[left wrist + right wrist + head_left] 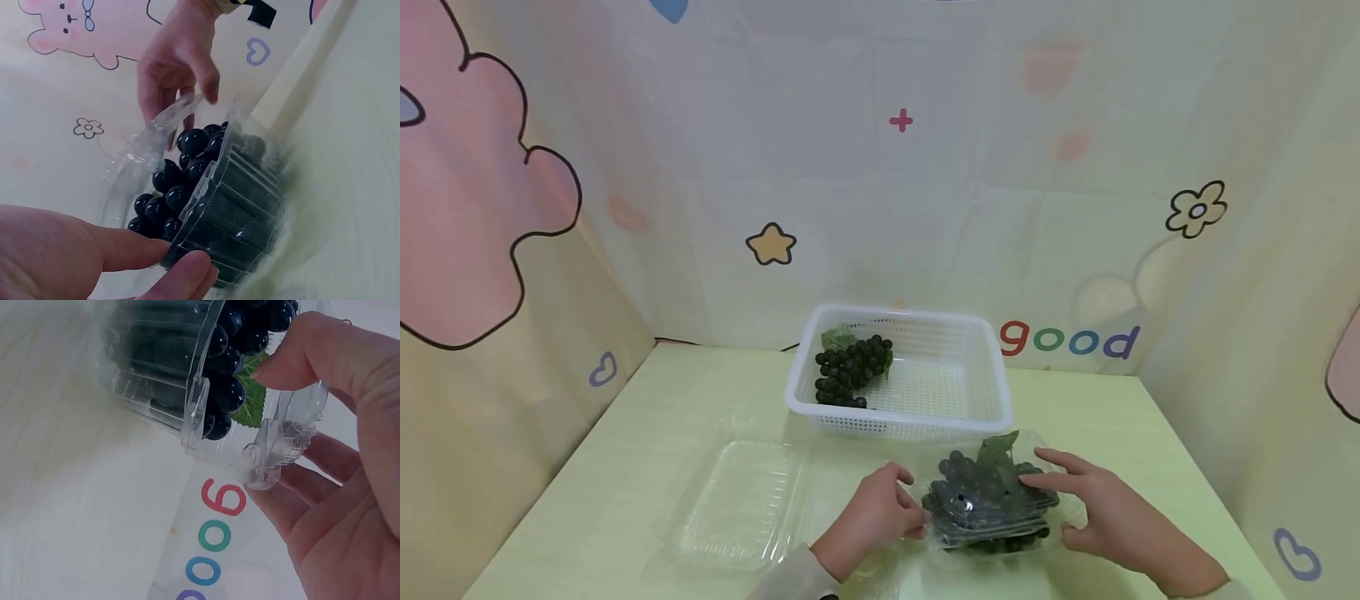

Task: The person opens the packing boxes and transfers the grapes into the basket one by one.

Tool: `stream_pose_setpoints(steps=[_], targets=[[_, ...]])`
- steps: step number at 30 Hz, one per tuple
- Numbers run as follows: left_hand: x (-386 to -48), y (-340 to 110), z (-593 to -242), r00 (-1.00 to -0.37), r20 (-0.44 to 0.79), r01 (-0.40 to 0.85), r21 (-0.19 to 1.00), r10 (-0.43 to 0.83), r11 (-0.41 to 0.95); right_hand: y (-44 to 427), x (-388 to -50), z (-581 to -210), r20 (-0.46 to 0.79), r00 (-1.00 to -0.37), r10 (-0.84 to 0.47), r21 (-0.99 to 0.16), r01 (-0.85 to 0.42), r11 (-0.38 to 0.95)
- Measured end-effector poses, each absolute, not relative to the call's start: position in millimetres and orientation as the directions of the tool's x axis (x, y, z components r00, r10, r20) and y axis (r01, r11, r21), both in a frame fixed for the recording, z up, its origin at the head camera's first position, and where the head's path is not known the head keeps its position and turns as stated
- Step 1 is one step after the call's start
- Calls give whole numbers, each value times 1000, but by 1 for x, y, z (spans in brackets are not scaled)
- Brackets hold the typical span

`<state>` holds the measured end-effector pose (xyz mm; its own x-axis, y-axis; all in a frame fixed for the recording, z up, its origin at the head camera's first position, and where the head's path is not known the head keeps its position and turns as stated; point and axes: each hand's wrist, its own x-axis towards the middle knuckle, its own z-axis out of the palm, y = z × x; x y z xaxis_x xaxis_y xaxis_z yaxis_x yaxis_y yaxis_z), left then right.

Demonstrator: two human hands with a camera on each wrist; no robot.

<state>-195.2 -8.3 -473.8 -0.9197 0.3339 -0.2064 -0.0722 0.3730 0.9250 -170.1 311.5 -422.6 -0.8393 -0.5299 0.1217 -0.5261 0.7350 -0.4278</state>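
A clear plastic clamshell box filled with dark grapes stands on the table. A green leaf shows among the grapes. The lid is raised partway over the fruit. My left hand is at the box's left side, thumb and forefinger pinching its rim in the left wrist view. On the other side, my right hand holds the lid, with the thumb on the inner side and the other fingers behind it in the right wrist view.
A white perforated basket stands behind the box, with another bunch of dark grapes in its left part. A second clear plastic box lies to the left on the pale table. A printed curtain encloses the table's back and sides.
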Motion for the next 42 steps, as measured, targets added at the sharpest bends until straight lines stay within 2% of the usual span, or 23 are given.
stream_pose_setpoints(steps=[3,10,13,18,23,34,42], targets=[[-189,0,-476,-919,-211,-98,940,332,326,317,-173,-420,111,-843,-527,-436,-518,736],[-176,19,-480,-930,-184,-119,970,319,212,329,-179,-421,136,-858,-495,-379,-507,774],[-174,27,-483,-921,-221,-175,971,322,165,334,-182,-422,151,-861,-485,-358,-505,785],[-171,41,-489,-909,-269,-270,962,320,41,346,-188,-426,251,-834,-491,-277,-548,789],[-169,63,-494,-932,-230,-259,963,280,-72,360,-195,-427,312,-811,-496,-230,-571,788],[-184,105,-494,-947,-235,-262,960,221,-103,387,-216,-417,270,-851,-451,-229,-511,829],[-195,124,-493,-939,-262,-296,946,223,-134,400,-228,-415,202,-893,-402,-258,-445,857]])
